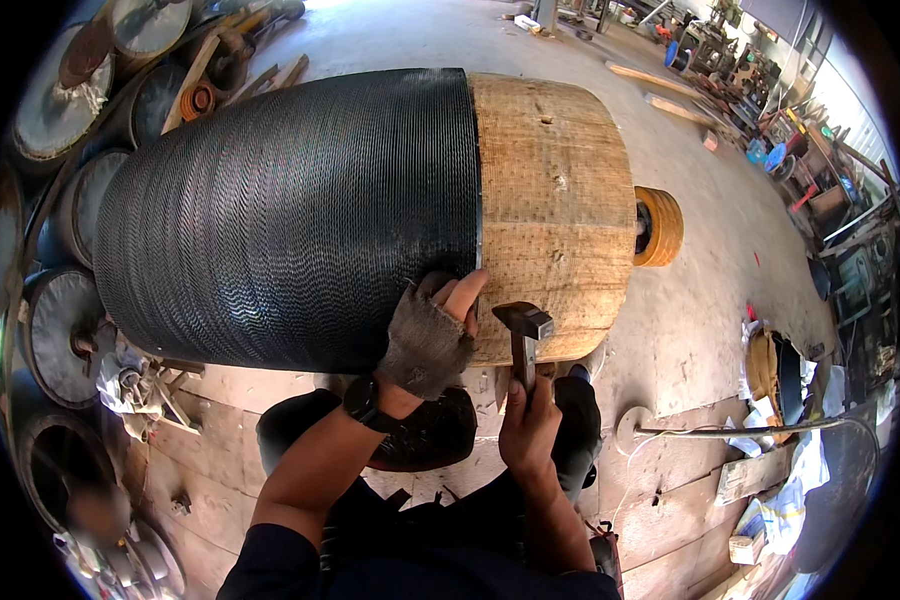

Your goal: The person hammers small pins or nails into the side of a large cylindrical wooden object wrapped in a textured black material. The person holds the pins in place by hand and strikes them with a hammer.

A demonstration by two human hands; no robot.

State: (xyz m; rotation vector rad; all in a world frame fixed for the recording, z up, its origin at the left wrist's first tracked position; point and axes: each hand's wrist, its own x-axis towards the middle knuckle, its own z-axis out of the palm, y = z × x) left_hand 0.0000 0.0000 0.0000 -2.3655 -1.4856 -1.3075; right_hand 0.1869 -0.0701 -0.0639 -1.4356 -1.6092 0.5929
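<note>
Dark sleeves [270, 560]; right grip [530, 425] clenched round hammer [523, 350], head [526, 319] above; left grip [433, 338], closure unclear, against drum [290, 220]

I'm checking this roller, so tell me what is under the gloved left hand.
Around the left hand, black ribbed covering shows, meeting a tan section beside it. The patch directly beneath is covered and cannot be seen.

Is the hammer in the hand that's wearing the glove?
No, the bare right hand grips the hammer, while the gray glove is on the left hand.
</note>
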